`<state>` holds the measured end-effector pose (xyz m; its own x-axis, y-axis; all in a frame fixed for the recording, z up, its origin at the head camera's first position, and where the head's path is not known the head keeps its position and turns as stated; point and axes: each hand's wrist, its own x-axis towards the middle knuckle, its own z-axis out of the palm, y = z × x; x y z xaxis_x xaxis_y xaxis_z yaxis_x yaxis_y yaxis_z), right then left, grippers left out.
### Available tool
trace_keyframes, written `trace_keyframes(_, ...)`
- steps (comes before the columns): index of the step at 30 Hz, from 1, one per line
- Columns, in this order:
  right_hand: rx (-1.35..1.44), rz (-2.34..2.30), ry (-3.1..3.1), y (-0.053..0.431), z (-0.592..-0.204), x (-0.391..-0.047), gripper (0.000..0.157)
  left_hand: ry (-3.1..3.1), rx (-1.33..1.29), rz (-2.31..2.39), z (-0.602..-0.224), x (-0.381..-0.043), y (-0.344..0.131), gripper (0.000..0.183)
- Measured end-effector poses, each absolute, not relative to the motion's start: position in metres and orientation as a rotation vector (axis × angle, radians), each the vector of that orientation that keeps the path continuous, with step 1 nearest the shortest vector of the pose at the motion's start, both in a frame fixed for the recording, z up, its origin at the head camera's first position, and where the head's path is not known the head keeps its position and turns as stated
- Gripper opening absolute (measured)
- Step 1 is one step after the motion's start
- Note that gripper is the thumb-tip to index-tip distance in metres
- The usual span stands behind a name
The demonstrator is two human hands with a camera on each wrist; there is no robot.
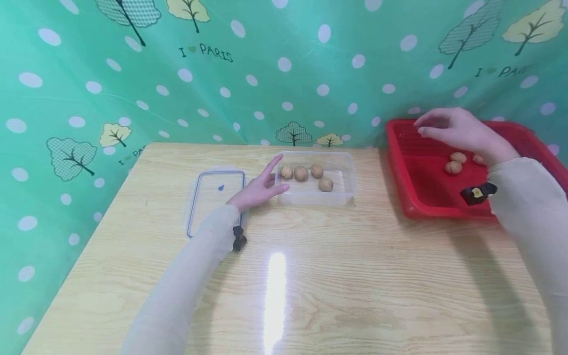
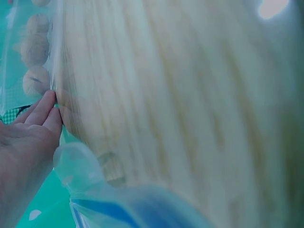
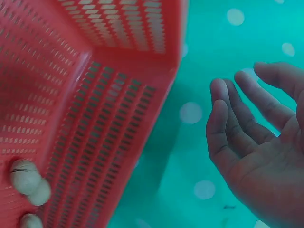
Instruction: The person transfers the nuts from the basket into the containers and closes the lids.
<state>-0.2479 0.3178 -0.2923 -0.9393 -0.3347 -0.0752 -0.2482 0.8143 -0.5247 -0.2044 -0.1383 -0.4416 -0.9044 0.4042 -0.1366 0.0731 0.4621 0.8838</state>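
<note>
A clear plastic box [image 1: 341, 198] stands on the table with several walnuts [image 1: 301, 173] inside, most of them toward its left end. My left hand [image 1: 259, 190] is at the box's left end, thumb and fingers spread, fingertips touching its wall; the left wrist view shows the fingers [image 2: 46, 107] against that side. Above the red basket [image 1: 401, 182] my right hand [image 1: 457, 129] hovers with loosely bent fingers and holds nothing. Some walnuts [image 1: 453, 167] lie in the basket below it, partly hidden by the hand and sleeve; the right wrist view shows walnuts [image 3: 26, 178] there too.
A clear lid [image 1: 217, 197] with a blue seal lies flat on the table [image 1: 333, 276], left of the box and partly under the left arm. Behind the table hangs a green curtain [image 1: 266, 64] with white dots. The basket has slotted walls and a raised rim.
</note>
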Motion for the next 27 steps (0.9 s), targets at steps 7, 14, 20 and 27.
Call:
trace_keyframes(7, -0.342, -0.840, 2.785, 0.337, -0.308, -0.252, 0.060, 2.384, 0.413, 1.432, -0.439, -0.203, -0.137, 0.085)
trace_keyframes(14, -0.316, -0.873, 2.765, 0.348, -0.320, -0.256, 0.054, 2.377, 0.408, 1.437, -0.440, -0.204, -0.138, 0.087)
trace_keyframes(20, -0.307, -0.845, 2.789, 0.360, -0.331, -0.258, 0.054, 2.384, 0.409, 1.431, -0.441, -0.206, -0.138, 0.087)
trace_keyframes(27, -0.252, -0.836, 2.797, 0.373, -0.342, -0.260, 0.056, 2.376, 0.413, 1.439, -0.441, -0.205, -0.138, 0.088)
